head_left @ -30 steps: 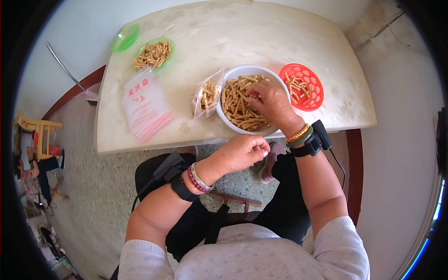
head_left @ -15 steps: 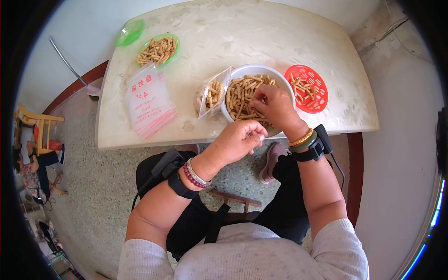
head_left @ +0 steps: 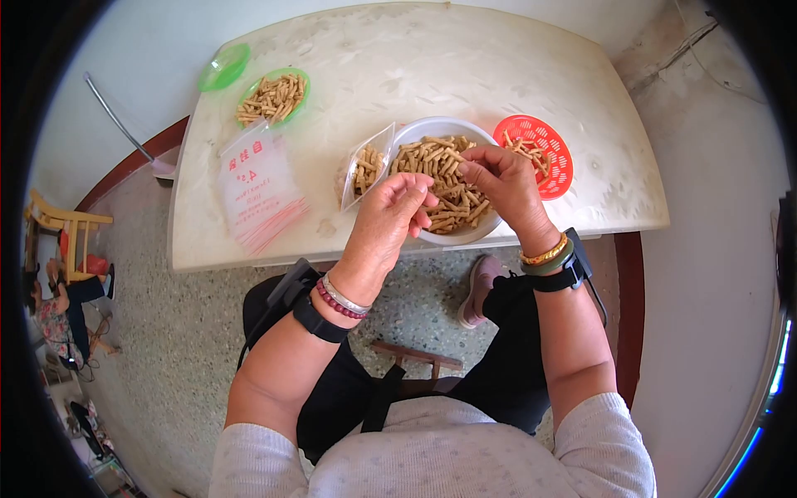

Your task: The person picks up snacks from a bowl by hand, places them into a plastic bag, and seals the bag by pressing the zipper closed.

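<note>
A white bowl (head_left: 465, 235) full of tan snack sticks (head_left: 444, 178) sits at the table's near edge. My right hand (head_left: 502, 184) hovers over the bowl's right side and pinches a few sticks between thumb and fingers. My left hand (head_left: 386, 220) is at the bowl's left rim, fingers curled, its fingertips touching the sticks; I cannot tell if it holds any. A small clear zip bag (head_left: 363, 170) partly filled with sticks leans against the bowl's left side.
A red mesh basket (head_left: 548, 158) with some sticks stands right of the bowl. A stack of empty zip bags (head_left: 257, 191) lies left. A green dish of sticks (head_left: 272, 97) and a green lid (head_left: 222, 66) sit at the far left. The marble table (head_left: 415, 66) ends near my knees.
My left hand rose from below the table edge to the bowl's left rim. My right hand lifted out of the sticks, pinching some.
</note>
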Available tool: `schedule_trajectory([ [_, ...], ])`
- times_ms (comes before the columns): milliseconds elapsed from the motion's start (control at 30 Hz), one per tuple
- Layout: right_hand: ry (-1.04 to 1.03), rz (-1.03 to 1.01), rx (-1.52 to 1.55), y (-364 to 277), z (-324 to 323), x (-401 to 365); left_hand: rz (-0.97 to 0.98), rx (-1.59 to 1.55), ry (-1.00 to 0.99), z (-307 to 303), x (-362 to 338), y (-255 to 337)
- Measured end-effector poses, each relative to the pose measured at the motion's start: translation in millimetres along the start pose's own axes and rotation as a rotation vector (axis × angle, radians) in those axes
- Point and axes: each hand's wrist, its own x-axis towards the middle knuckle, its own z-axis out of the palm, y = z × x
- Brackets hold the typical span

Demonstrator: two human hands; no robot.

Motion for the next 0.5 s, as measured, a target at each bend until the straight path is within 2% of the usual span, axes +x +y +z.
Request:
schedule_trajectory([
  [133,0.001,-0.046,-0.136,-14,4,-7,0.093,-0.097,0.004,0,3,0],
  [200,-0.055,-0.209,-0.143,-22,7,-11,0.074,-0.12,0.004,1,3,2],
  [300,-0.079,-0.278,-0.156,-26,10,-16,0.049,-0.135,-0.001,1,3,2],
  [433,-0.125,-0.309,-0.161,-32,12,-20,0.092,-0.21,-0.012,2,5,-2],
  [500,-0.036,-0.194,0.029,-27,11,-19,0.122,-0.197,-0.021,-1,6,-2],
])
